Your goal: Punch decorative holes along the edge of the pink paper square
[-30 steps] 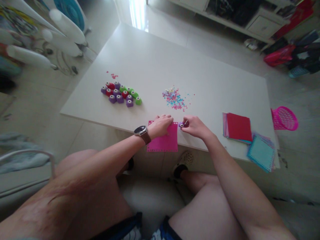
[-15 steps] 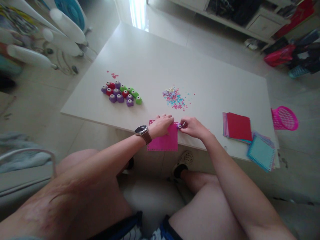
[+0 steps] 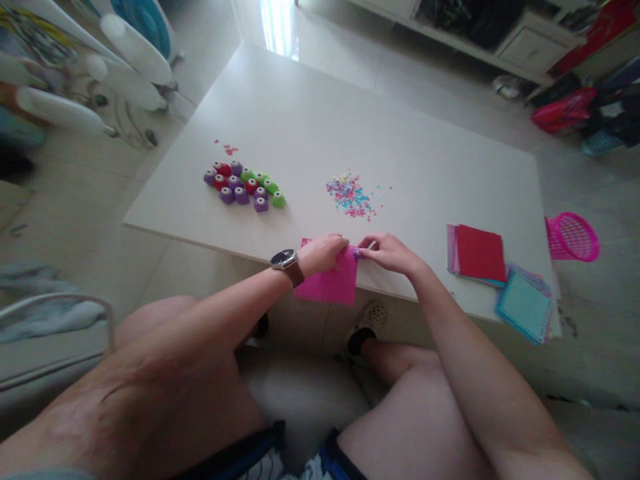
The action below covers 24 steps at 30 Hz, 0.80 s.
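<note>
We see one pink sheet (image 3: 327,288) under our left hand (image 3: 326,253), overhanging the table's (image 3: 425,167) near edge. The left fingers lie together near its far right corner; whether they pinch it, we cannot tell. Our right hand (image 3: 384,252) pinches one purple punch (image 3: 357,253) at the sheet's right edge. Beyond both hands lies a confetti heap (image 3: 353,199) — too fine to count. Left of and beyond our left hand stand fourteen punches (image 3: 241,196): seven purple, four green, three red. Right of our right hand lie two paper stacks, one red-topped (image 3: 479,255), one turquoise-topped (image 3: 524,303); past them is one pink basket (image 3: 575,237), contents unclear.
</note>
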Motion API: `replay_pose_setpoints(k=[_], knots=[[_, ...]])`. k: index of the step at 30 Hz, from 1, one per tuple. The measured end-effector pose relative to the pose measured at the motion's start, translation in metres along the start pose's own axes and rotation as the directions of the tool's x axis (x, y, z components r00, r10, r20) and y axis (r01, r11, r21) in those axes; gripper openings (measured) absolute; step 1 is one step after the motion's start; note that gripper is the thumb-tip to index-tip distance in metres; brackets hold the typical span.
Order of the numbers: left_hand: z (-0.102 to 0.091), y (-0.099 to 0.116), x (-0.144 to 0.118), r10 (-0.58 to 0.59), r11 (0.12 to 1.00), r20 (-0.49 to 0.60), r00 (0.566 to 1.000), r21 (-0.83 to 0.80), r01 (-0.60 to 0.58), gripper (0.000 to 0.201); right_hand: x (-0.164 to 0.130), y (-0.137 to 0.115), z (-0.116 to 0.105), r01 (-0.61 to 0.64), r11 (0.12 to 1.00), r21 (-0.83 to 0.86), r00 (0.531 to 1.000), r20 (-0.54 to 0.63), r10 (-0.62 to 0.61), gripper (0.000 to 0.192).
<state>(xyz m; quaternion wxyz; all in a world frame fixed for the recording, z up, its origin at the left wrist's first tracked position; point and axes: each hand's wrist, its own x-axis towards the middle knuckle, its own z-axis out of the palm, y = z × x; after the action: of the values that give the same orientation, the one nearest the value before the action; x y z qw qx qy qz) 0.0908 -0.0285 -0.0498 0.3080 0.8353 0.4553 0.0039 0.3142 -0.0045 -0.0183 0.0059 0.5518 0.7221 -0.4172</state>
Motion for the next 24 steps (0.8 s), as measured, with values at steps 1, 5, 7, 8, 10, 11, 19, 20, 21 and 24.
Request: replay_pose_setpoints(k=[1, 5, 7, 8, 10, 11, 19, 20, 21, 24], knots=[[0.000, 0.000, 0.001, 0.000, 1.000, 0.002, 1.000, -0.002, 0.000, 0.025, 0.001, 0.001, 0.000, 0.001, 1.000, 0.009, 1.000, 0.000, -0.001, 0.007], [0.001, -0.001, 0.003, -0.003, 1.000, 0.013, 1.000, -0.021, 0.004, 0.027, 0.004, 0.003, 0.004, 0.004, 1.000, 0.018, 1.000, -0.012, -0.004, 0.006], [0.002, -0.001, 0.004, -0.005, 1.000, 0.016, 1.000, -0.027, 0.005, 0.028, 0.004, 0.002, 0.005, 0.006, 1.000, 0.012, 1.000, -0.023, -0.005, 0.006], [0.002, -0.002, 0.004, -0.006, 1.000, 0.016, 1.000, -0.027, 0.006, 0.029, 0.004, 0.002, 0.005, 0.008, 1.000, 0.008, 1.000, -0.029, -0.008, 0.007], [0.004, -0.002, 0.004, -0.007, 1.000, 0.010, 1.000, -0.026, 0.007, 0.029, 0.005, 0.001, 0.005, 0.012, 1.000, 0.006, 0.999, -0.037, -0.011, 0.007], [0.004, -0.003, 0.004, -0.007, 1.000, 0.007, 1.000, -0.024, 0.007, 0.029, 0.005, 0.001, 0.005, 0.011, 1.000, 0.006, 0.999, -0.039, -0.011, 0.006], [0.005, -0.001, 0.009, -0.049, 0.996, -0.010, 0.999, -0.069, 0.048, 0.023, 0.013, -0.002, 0.009, -0.062, 0.998, 0.001, 0.997, -0.050, 0.062, 0.005], [0.004, 0.000, 0.010, -0.071, 0.993, 0.004, 0.997, -0.094, 0.072, 0.027, 0.014, -0.004, 0.009, -0.087, 0.996, -0.014, 0.995, -0.059, 0.086, 0.007], [0.004, 0.000, 0.012, -0.100, 0.988, 0.016, 0.995, -0.120, 0.101, 0.036, 0.015, -0.007, 0.009, -0.112, 0.993, -0.040, 0.991, -0.073, 0.109, 0.010], [0.005, 0.003, 0.017, -0.187, 0.971, 0.014, 0.982, -0.149, 0.187, 0.056, 0.017, -0.015, 0.008, -0.194, 0.968, -0.156, 0.978, -0.110, 0.179, 0.020]])
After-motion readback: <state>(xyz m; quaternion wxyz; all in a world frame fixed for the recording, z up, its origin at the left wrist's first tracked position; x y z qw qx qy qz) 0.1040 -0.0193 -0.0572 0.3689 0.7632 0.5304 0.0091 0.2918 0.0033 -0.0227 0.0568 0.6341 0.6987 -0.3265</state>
